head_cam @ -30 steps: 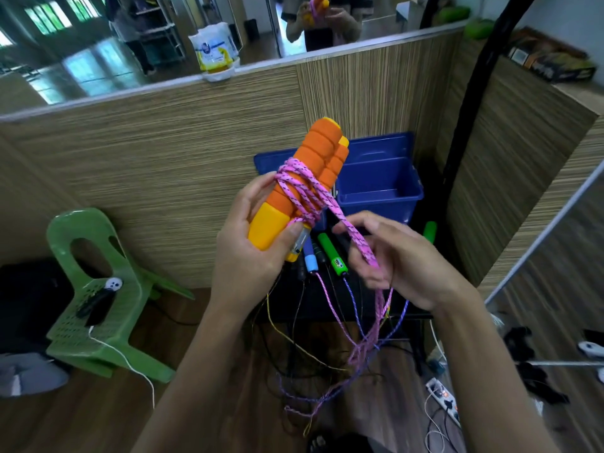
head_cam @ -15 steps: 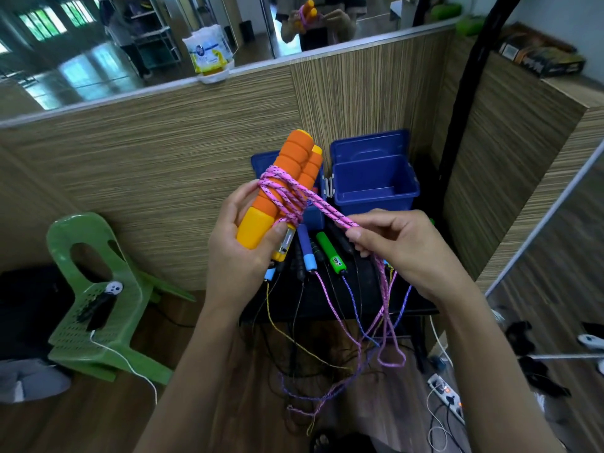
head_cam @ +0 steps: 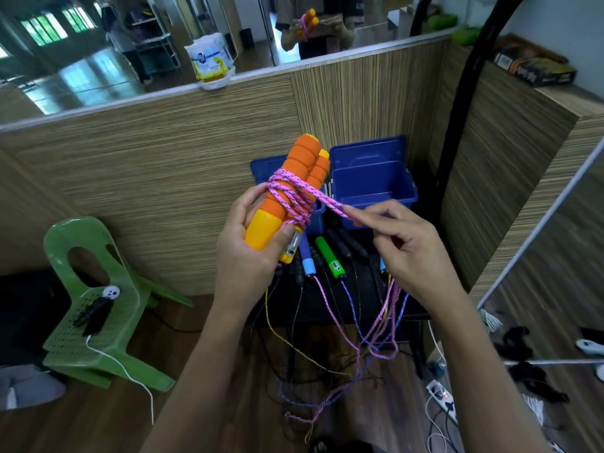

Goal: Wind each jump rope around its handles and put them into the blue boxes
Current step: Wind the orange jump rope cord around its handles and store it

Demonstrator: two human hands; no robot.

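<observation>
Blue boxes: on the dark table, against the wall.
Your left hand: in front of the boxes, gripping the orange handles upright.
Your right hand: right of the handles, pinching the pink rope wound around them.

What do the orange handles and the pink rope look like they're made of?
Orange handles: ribbed matte sleeves, likely foam, over glossy yellow ends that look like hard plastic. Pink rope: braided cord with dark flecks, probably woven synthetic fibre.
</observation>
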